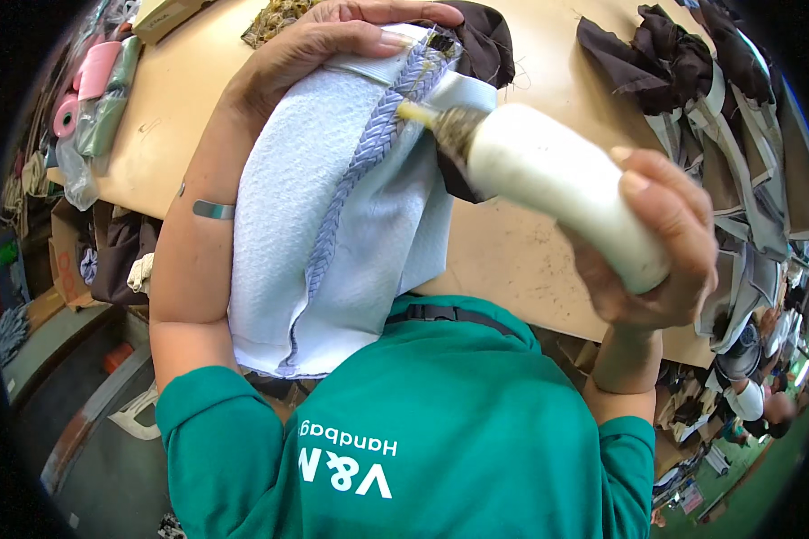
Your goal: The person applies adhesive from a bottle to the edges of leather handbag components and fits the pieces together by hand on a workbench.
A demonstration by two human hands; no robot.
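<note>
A pale blue-white fabric piece hangs in front of me, its lower end near my green shirt. Down its middle runs a lilac braided strip. My left hand is closed on the upper end of the fabric, with the thumb on its face. In my right hand is a white squeeze bottle, tilted toward the fabric. Dark crust surrounds its neck, and its yellowish nozzle is at the braided strip; slight blur hides whether they touch. Dark brown cloth lies behind the fabric.
Under the work is a tan table. At its left lie pink thread cones and green ones in plastic. Dark and grey cloth pieces drape over the right side. A cardboard box stands at the far left.
</note>
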